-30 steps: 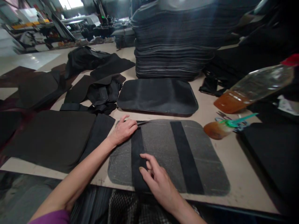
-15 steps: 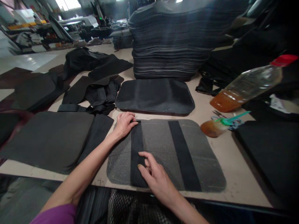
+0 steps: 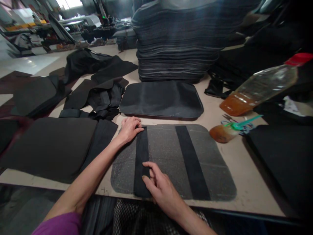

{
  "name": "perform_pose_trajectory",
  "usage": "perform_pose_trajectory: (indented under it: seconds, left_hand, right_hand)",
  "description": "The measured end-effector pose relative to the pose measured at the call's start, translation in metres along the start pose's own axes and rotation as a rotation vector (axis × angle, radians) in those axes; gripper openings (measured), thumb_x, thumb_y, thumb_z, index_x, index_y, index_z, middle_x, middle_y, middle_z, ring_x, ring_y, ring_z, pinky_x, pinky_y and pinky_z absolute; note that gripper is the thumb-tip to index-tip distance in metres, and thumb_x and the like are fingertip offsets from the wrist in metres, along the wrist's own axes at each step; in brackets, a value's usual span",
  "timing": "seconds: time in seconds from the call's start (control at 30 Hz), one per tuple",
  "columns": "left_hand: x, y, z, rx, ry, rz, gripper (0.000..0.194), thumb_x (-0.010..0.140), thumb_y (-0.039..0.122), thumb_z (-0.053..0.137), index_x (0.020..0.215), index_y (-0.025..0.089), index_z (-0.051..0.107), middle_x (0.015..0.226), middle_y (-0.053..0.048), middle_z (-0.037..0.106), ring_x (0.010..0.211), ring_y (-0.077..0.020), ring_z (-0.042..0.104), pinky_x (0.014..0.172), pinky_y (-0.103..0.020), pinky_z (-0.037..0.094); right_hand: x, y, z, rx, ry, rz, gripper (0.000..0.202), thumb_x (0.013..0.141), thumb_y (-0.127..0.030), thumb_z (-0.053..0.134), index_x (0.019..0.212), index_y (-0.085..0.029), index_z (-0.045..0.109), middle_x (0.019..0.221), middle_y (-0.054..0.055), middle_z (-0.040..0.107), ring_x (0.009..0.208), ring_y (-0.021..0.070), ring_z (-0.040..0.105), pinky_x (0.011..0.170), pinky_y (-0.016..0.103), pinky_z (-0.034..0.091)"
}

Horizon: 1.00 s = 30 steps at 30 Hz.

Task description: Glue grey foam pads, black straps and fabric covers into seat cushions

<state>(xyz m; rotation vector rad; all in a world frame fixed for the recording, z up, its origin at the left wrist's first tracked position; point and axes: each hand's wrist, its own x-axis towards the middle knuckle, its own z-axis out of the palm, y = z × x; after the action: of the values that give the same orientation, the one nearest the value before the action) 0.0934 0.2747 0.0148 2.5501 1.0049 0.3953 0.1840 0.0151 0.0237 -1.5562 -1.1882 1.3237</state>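
A grey rounded panel (image 3: 163,147) lies flat on the table before me, with two black strips across it. My left hand (image 3: 130,129) rests at the top end of the left strip (image 3: 141,147), its fingers bent and close together, the fingertips touching the strip. Over the lower part of that strip is my right hand (image 3: 156,182), thumb and forefinger apart, with nothing between them. The right strip (image 3: 193,163) slants down to the panel's lower edge, and neither hand touches it.
Behind the panel lies a black padded piece (image 3: 161,99), then a tall stack of dark sheets (image 3: 173,49). To the right are a bottle (image 3: 264,88), a small glue pot (image 3: 223,132) and scissors. Dark panels (image 3: 51,143) lie on the left.
My right hand has moved slightly down and left along the left strip. The strip's lower end has shifted slightly left. My left hand stays at the top end.
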Motion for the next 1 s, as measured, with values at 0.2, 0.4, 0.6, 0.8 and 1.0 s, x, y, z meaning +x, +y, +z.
perform_pose_trajectory:
  seconds: [0.2,0.4,0.6,0.8,1.0]
  left_hand:
    - [0.0,-0.005,0.004,0.013,0.013,0.006,0.015,0.088,0.03,0.077,0.09,0.022,0.064,0.123,-0.003,0.068,0.122,-0.0253,0.055,0.109,-0.047,0.033]
    - [-0.004,-0.007,0.012,0.148,0.097,0.199,0.015,0.093,0.032,0.071,0.104,0.024,0.065,0.117,-0.005,0.067,0.116,-0.0247,0.055,0.103,-0.046,0.036]
    - [-0.018,-0.001,0.013,0.345,0.048,0.339,0.028,0.102,0.017,0.047,0.116,0.028,0.068,0.116,-0.004,0.073,0.121,-0.0236,0.055,0.113,-0.053,0.026]
    - [-0.046,0.014,0.004,0.391,-0.001,0.291,0.036,0.106,0.031,0.042,0.135,0.025,0.062,0.134,-0.006,0.069,0.131,-0.0265,0.053,0.115,-0.057,0.025]
    - [-0.061,0.018,-0.004,0.364,-0.085,0.261,0.056,0.104,0.058,0.039,0.146,0.025,0.053,0.151,-0.006,0.056,0.146,-0.0306,0.038,0.12,-0.057,0.019]
  right_hand:
    - [0.001,0.002,0.001,-0.002,-0.005,-0.003,0.034,0.1,-0.031,0.046,0.133,-0.023,0.051,0.071,-0.007,0.036,0.062,0.0129,0.044,0.063,0.026,0.031]
    - [0.003,0.003,0.002,0.003,-0.006,-0.008,0.034,0.099,-0.031,0.047,0.132,-0.021,0.051,0.07,-0.007,0.035,0.062,0.0131,0.044,0.062,0.026,0.032]
    - [0.003,0.001,0.003,-0.009,-0.004,-0.017,0.035,0.099,-0.031,0.048,0.132,-0.02,0.051,0.069,-0.007,0.035,0.059,0.0124,0.044,0.059,0.025,0.032]
    - [0.0,0.004,0.003,-0.042,0.017,-0.046,0.033,0.099,-0.031,0.049,0.131,-0.021,0.053,0.069,-0.007,0.038,0.058,0.0109,0.044,0.057,0.024,0.034]
    - [-0.006,0.007,0.006,0.101,-0.034,0.055,0.038,0.098,-0.042,0.053,0.133,-0.026,0.048,0.068,-0.01,0.04,0.047,0.0104,0.054,0.045,0.022,0.041]
